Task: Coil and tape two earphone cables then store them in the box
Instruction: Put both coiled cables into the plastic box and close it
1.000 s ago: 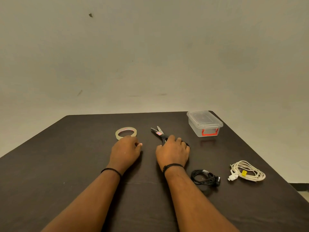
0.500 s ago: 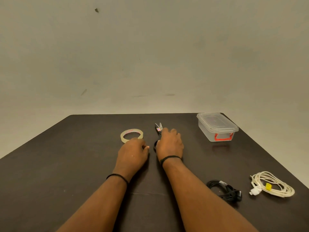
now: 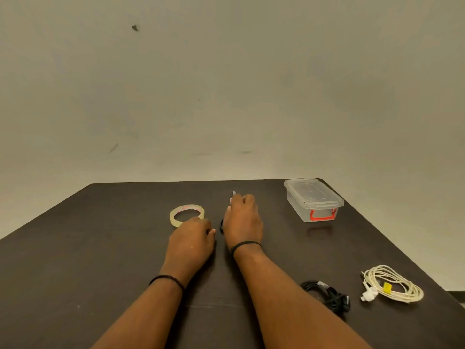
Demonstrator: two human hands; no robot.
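A bare, unfurnished room is showing here, possibly a plain recording setup rather than a lived-in home. A dark brown table is standing against a blank off-white wall that is carrying only a few scuffs and one small dark mark. At the table's near right edge a strip of dark skirting is peeking out.

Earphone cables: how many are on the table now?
2. The black earphone cable lies near the table's right front, beside the right forearm. The white earphone cable lies further right, near the edge. Neither is hidden.
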